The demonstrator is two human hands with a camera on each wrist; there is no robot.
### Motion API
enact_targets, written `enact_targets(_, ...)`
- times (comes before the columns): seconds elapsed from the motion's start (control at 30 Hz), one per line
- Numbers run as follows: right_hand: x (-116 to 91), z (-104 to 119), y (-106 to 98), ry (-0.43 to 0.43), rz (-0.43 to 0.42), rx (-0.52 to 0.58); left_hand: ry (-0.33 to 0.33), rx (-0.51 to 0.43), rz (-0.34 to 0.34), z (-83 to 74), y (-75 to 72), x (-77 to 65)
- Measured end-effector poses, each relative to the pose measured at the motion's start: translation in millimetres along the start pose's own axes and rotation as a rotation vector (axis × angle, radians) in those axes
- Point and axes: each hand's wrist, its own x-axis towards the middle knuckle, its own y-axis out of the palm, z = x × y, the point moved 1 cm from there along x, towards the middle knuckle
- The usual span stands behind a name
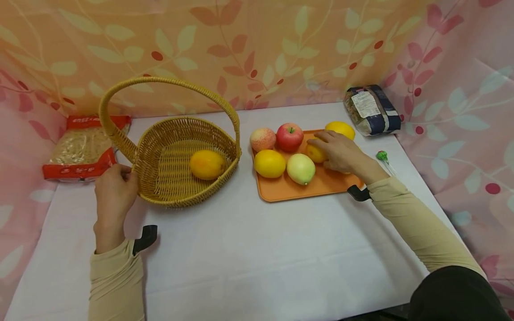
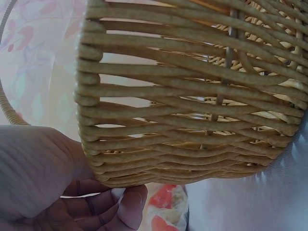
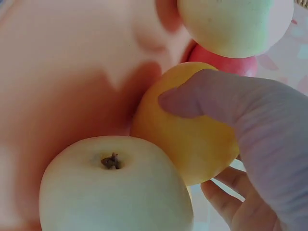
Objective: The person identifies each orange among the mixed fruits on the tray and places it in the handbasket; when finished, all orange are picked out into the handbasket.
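My left hand (image 1: pixel 116 189) grips the left end of a wicker basket (image 1: pixel 180 203), its fingers and thumb close around the rim at the foot of the handle. Inside the basket lies an orange-yellow mango (image 1: pixel 207 164). On the orange tray (image 1: pixel 281 195), my right hand (image 1: pixel 341 151) holds another orange-yellow mango (image 3: pixel 180 130), thumb on one side and fingers on the other. A pale fruit with a brown stem end (image 3: pixel 115 187) sits right beside it, mostly hidden by the hand in the head view. A second pale green fruit (image 1: pixel 301 169) lies nearer the tray's middle.
The tray also bears a red apple (image 1: pixel 289 137), a peach (image 1: pixel 263 139) and yellow lemons (image 1: pixel 270 163). A red-edged clear packet (image 1: pixel 82 149) lies behind my left hand. At the back right are a dark food bag (image 1: pixel 372 109) and a green-wrapped lollipop (image 1: pixel 382 156).
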Motion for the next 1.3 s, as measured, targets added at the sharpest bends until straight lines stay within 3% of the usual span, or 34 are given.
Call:
enact_targets(0.2, -1.9, 2.9, -10.9, 0.094, -0.066, 0.069, -0.001, -0.007, 0.01, 0.3, -0.4, -0.3)
enact_targets(0.4, -1.0, 16.2, -27.5, 0.089, -0.276, 0.195, -0.002, -0.007, 0.018, -1.3, -0.7, 0.7)
enact_targets(0.6, 7.8, 62.1, -49.1, -0.053, -0.455, 0.326, -0.004, -0.001, 0.017, -0.5, 0.2, 1.1)
enact_targets(0.83, 27.4, 129.4, -72.8, -0.323, -0.574, 0.315, -0.023, 0.006, 0.031, -0.8, -1.1, 0.5)
enact_targets(1.0, 49.6, 174.3, -77.2, -0.443, -0.562, 0.3, -0.04, 0.008, 0.054, -1.2, -2.6, 1.0)
enact_targets(1.3, 100.2, 236.9, -62.3, -0.466, -0.341, 0.243, -0.041, 0.01, 0.057, -0.4, 0.1, -0.3)
